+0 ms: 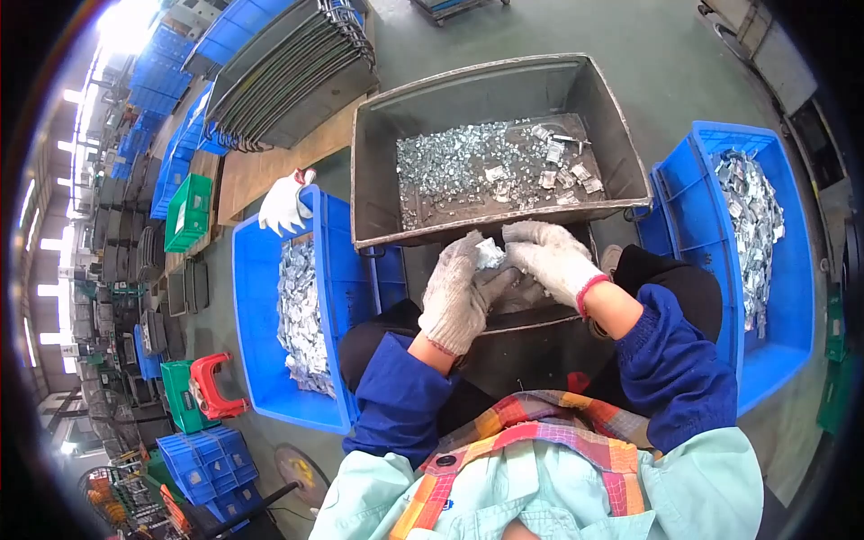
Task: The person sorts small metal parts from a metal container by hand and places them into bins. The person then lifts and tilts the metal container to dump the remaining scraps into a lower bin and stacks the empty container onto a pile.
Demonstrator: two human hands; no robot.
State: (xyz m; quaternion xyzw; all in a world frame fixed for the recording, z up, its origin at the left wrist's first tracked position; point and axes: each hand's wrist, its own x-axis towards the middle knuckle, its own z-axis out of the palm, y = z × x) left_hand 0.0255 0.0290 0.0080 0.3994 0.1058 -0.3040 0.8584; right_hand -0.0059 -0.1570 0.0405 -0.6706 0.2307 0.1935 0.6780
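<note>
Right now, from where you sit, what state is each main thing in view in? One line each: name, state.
Left hand: gloved, gripping
Piece: held
Right hand: gloved, fingers bent
Tub: open, bits scattered inside
Left bin: open, part-filled
Right bin: open, part-filled
Spare glove: unworn, draped over left bin's rim

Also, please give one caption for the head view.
Gloved left hand holds silvery piece, gloved right hand close by, beside grey bin of fragments.

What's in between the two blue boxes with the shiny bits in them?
In the head view, a big gray bin sits between the left blue box and the right blue box. The person's left hand, right hand and legs are there too.
</note>
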